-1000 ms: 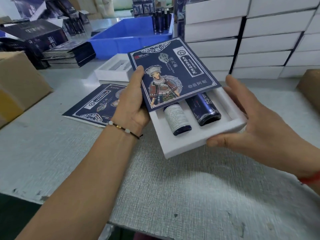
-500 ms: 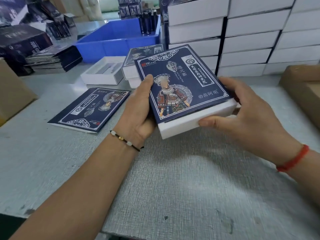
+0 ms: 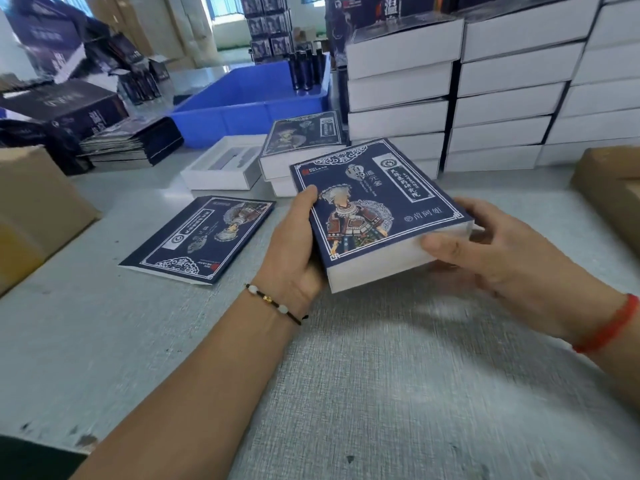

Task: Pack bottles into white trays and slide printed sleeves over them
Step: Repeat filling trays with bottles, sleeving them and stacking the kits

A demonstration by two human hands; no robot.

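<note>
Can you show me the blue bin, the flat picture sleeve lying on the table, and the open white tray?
blue bin [image 3: 249, 114]: head view, on its front wall.
flat picture sleeve [image 3: 204, 237]: head view, middle of its printed face.
open white tray [image 3: 221, 180]: head view, on its near wall.

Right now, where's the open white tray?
In the head view the open white tray sits left of centre on the table, before the blue bin, beside the short stack of sleeved boxes.
</note>
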